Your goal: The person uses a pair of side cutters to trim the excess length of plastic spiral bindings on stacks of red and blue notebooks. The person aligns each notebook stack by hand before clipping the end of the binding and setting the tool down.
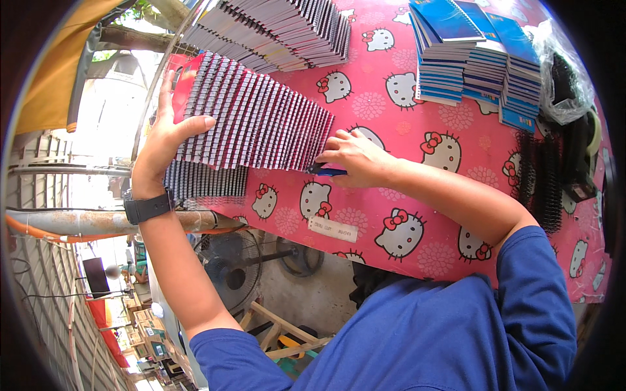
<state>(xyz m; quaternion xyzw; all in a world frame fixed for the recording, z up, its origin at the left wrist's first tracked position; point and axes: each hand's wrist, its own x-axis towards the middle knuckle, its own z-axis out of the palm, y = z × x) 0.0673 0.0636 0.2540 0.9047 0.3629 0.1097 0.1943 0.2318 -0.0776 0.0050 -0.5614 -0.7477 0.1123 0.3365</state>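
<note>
A leaning row of spiral-bound notebooks (251,120) with red covers and wire bindings facing up lies on the left of the table. My left hand (163,140) rests flat against its left end, fingers stretched out along the red cover and thumb over the top edge. At the right end of the row, my right hand (358,159) is closed around a small black-and-blue hand tool (328,171). Its tip touches or nearly touches the nearest bindings; its exact kind is partly hidden by my fingers. More wire-bound notebooks (205,181) lie below the row.
Another stack of bound notebooks (274,32) stands at the back left. Blue-covered notebooks (456,55) are piled at the back right, beside a clear plastic bag (564,72) and black binding coils (541,182). A paper slip (332,229) lies near the front edge of the pink tablecloth (365,228).
</note>
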